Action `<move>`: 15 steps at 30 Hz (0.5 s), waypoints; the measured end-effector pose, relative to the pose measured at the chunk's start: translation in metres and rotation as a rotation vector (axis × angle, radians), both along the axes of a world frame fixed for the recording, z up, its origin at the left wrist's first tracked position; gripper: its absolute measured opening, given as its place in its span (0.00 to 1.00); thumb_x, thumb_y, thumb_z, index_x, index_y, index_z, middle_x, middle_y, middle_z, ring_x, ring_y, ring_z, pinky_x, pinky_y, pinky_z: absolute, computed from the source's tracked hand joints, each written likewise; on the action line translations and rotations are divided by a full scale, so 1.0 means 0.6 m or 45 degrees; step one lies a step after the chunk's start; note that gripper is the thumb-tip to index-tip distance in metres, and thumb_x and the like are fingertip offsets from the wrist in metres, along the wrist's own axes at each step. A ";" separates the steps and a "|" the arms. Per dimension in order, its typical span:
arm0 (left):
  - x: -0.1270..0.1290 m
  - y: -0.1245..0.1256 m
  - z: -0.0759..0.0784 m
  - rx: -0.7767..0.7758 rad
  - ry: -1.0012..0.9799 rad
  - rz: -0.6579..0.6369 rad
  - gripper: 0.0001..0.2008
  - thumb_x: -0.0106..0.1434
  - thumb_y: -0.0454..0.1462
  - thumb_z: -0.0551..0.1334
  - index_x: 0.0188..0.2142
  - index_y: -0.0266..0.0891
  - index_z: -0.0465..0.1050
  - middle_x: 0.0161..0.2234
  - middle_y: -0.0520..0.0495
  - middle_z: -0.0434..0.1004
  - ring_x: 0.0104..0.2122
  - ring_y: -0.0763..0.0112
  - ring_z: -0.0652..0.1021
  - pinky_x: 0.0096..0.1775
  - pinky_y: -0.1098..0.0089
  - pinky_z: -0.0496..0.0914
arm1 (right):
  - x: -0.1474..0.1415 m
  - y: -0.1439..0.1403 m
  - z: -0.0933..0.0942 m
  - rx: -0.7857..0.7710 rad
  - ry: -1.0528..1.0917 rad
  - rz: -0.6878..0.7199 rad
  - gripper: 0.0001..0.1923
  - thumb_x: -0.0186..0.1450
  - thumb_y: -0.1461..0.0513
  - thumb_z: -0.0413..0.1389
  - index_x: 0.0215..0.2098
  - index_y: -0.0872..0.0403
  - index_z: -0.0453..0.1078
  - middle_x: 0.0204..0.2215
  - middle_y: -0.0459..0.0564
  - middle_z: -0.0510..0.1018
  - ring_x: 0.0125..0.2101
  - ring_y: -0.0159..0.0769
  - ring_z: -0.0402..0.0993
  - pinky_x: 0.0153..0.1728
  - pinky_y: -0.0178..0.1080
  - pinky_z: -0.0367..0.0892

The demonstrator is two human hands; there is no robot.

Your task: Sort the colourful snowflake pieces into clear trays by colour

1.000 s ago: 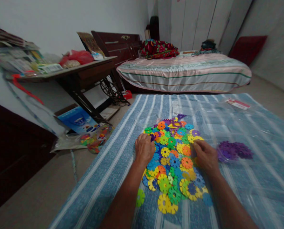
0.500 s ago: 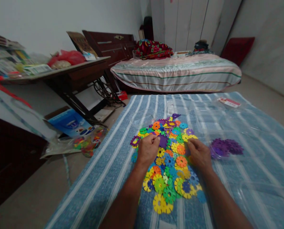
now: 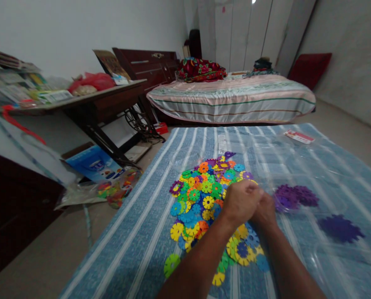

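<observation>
Together, the left hand (image 3: 240,202) and right hand (image 3: 264,211) meet, touching, over the right edge of a heap of bright plastic snowflake-shaped discs (image 3: 204,199) on a blue-and-white striped mat (image 3: 135,232). Both hands are curled closed; whether a disc sits between the fingers cannot be told. Seen from the head camera, a small cluster of purple snowflake discs (image 3: 289,197) lies just right of the hands, nearer the right hand, with one larger dark purple disc (image 3: 340,228) farther right.

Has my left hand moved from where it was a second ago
Yes. The left hand has crossed rightward over the pile of coloured discs, from its left edge to the right hand near the purple discs.
</observation>
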State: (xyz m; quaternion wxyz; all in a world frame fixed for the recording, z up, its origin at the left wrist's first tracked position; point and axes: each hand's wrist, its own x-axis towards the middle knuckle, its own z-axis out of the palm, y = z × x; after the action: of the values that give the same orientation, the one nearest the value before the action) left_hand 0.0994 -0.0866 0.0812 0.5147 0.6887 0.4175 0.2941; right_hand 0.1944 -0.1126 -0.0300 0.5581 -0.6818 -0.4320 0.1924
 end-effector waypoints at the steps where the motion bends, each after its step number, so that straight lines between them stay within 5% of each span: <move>1: -0.018 0.004 -0.007 0.037 0.023 0.026 0.07 0.55 0.35 0.61 0.32 0.37 0.77 0.29 0.49 0.79 0.31 0.70 0.78 0.34 0.73 0.73 | -0.002 -0.001 0.001 -0.007 0.017 0.003 0.17 0.59 0.53 0.53 0.37 0.54 0.77 0.34 0.51 0.81 0.36 0.43 0.76 0.38 0.41 0.70; 9: -0.177 0.068 -0.025 0.362 0.404 0.419 0.10 0.60 0.39 0.57 0.32 0.38 0.75 0.28 0.51 0.77 0.30 0.70 0.77 0.35 0.72 0.71 | -0.006 0.006 0.003 -0.033 0.056 -0.063 0.18 0.62 0.51 0.53 0.38 0.54 0.77 0.37 0.51 0.81 0.40 0.44 0.76 0.44 0.43 0.67; 15: -0.282 0.111 -0.029 0.654 1.156 0.595 0.11 0.59 0.37 0.58 0.38 0.39 0.77 0.40 0.42 0.79 0.42 0.60 0.77 0.45 0.65 0.70 | -0.006 0.004 0.002 -0.025 0.029 -0.073 0.18 0.62 0.51 0.53 0.37 0.55 0.77 0.36 0.52 0.81 0.39 0.44 0.76 0.43 0.42 0.67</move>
State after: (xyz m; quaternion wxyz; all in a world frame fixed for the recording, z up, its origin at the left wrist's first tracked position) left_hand -0.0698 -0.0198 0.0640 0.0212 0.7383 0.6532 0.1667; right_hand 0.1910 -0.1099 -0.0286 0.5616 -0.6972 -0.4039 0.1884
